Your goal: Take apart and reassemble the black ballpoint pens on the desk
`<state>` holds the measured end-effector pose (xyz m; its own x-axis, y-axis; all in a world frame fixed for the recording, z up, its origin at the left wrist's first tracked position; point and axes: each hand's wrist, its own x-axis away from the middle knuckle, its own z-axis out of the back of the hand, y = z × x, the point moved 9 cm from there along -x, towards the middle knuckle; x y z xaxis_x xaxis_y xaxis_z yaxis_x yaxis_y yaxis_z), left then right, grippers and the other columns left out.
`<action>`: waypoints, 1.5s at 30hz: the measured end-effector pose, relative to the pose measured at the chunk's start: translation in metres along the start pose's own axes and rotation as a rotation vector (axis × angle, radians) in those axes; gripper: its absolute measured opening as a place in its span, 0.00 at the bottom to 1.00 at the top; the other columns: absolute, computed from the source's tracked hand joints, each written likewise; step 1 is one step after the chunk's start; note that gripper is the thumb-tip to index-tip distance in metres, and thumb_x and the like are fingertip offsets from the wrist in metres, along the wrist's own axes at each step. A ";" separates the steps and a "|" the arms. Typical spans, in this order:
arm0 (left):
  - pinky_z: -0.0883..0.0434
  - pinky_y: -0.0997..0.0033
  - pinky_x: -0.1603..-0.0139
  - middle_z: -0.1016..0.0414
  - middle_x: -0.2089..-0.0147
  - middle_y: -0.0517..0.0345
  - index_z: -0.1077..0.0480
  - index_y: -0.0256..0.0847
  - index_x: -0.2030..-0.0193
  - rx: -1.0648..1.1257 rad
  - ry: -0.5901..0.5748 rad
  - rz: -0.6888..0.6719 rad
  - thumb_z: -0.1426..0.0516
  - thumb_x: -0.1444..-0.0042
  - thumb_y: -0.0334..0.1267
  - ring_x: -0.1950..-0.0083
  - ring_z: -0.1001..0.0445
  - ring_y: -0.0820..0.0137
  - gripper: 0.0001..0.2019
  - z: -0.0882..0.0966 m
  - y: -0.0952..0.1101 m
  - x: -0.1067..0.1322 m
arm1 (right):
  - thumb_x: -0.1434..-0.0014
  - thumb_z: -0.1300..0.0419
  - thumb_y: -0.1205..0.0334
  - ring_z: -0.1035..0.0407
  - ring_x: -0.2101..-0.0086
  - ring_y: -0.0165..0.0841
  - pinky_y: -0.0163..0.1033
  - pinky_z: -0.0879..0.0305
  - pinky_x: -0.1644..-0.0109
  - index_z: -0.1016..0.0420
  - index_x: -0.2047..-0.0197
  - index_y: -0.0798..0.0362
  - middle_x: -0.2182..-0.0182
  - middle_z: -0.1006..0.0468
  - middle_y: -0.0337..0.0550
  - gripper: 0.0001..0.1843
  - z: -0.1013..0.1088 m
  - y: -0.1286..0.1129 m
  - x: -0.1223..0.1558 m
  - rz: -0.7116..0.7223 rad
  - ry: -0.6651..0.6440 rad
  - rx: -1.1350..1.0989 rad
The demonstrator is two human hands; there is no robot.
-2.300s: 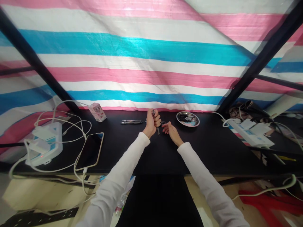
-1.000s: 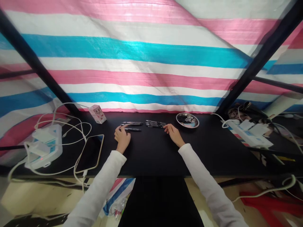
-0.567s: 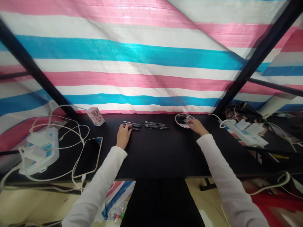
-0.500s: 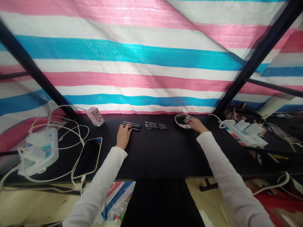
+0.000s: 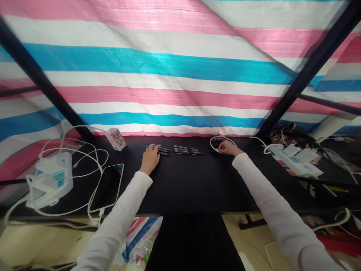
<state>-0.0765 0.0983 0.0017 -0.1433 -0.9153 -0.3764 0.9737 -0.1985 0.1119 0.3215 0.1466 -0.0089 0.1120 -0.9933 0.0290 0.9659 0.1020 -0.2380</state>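
On the surface point(image 5: 191, 184), in a dish point(image 5: 211, 145) at one o'clock, bunching the right hand point(image 5: 229, 148), perhaps pinching, too hidden to tell; resting the left hand point(image 5: 150, 160), unclenched, across pens point(image 5: 164, 150) at eleven, seeming light, stiff, slick, inviting mid-barrel pinching.

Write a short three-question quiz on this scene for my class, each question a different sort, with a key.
1. Multiple choice. What lies on the table between the left grip and the right grip?
a) a small box
b) a group of pens
c) a power strip

2. True or false. The left grip is at the round metal dish.

3. Fill in the blank. A white ____ is plugged into the end of the phone nearest the person.

Key
1. b
2. False: the right grip is at the dish; the left is at other pens.
3. cable
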 end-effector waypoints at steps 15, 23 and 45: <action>0.50 0.50 0.37 0.42 0.37 0.51 0.41 0.47 0.39 0.215 -0.200 -0.024 0.54 0.39 0.45 0.34 0.49 0.57 0.21 -0.045 0.000 -0.019 | 0.51 0.41 0.64 0.30 0.70 0.32 0.34 0.38 0.65 0.25 0.71 0.55 0.72 0.23 0.43 0.05 0.009 -0.003 0.006 0.012 0.090 -0.057; 0.48 0.54 0.38 0.39 0.40 0.46 0.39 0.40 0.43 0.248 0.112 -0.008 0.52 0.43 0.31 0.36 0.45 0.59 0.20 -0.013 0.040 -0.011 | 0.47 0.44 0.57 0.30 0.70 0.32 0.39 0.33 0.62 0.32 0.66 0.53 0.71 0.24 0.44 0.08 0.041 -0.049 0.040 0.140 0.473 -0.486; 0.38 0.63 0.53 0.33 0.59 0.54 0.31 0.41 0.61 0.422 -0.061 -0.358 0.47 0.41 0.38 0.55 0.35 0.65 0.06 -0.029 0.140 -0.002 | 0.41 0.47 0.63 0.30 0.61 0.37 0.44 0.34 0.54 0.25 0.62 0.48 0.65 0.24 0.43 0.10 -0.022 -0.124 0.057 0.334 0.470 -0.556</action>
<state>0.0654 0.0827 -0.0085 -0.4748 -0.7810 -0.4057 0.7087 -0.6127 0.3499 0.2029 0.0763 0.0009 0.1453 -0.8467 -0.5118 0.6267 0.4790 -0.6146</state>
